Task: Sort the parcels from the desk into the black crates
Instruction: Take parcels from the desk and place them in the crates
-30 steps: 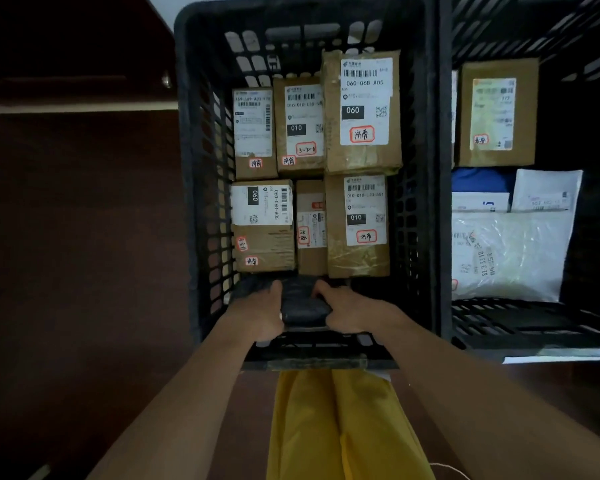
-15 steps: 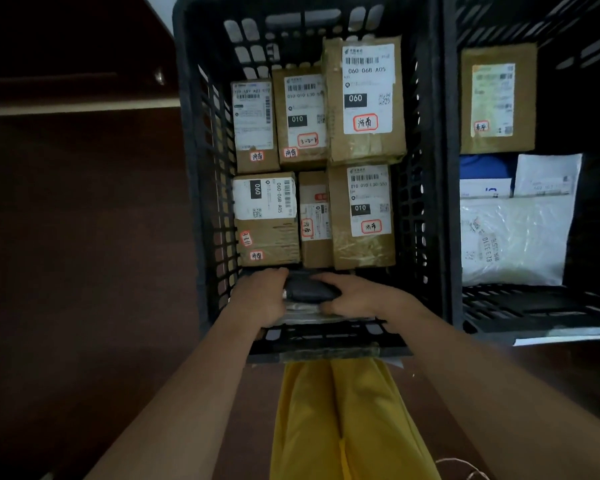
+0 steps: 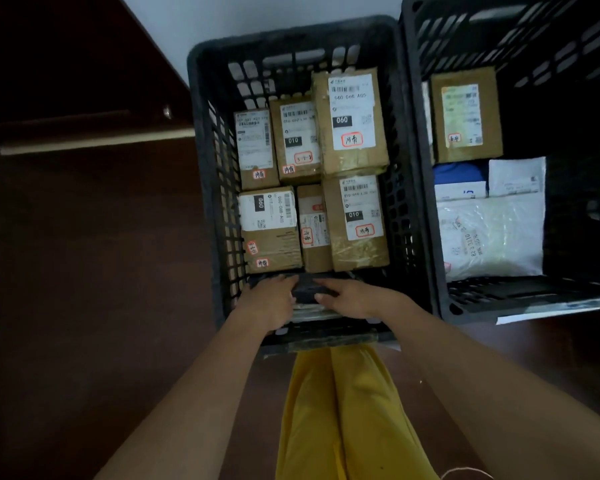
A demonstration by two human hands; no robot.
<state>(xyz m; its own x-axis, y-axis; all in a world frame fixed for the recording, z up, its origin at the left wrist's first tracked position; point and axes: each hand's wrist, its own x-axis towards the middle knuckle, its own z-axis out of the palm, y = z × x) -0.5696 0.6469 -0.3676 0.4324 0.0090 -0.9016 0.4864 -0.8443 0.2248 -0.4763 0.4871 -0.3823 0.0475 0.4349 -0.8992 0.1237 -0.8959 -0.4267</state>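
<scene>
Both hands [image 3: 269,301] [image 3: 352,297] press a dark parcel [image 3: 307,289] against the crate's near wall [image 3: 326,336].

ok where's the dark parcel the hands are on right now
In the head view, the dark parcel lies at the near end of the left black crate, just in front of the cardboard boxes, between the left hand and right hand.

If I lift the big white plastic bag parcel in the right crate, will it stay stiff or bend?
The white plastic bag parcel would probably sag: its film looks wrinkled and glossy, so it may also slip. It lies flat in the right crate, so rolling seems unlikely. Its weight cannot be judged.
</scene>
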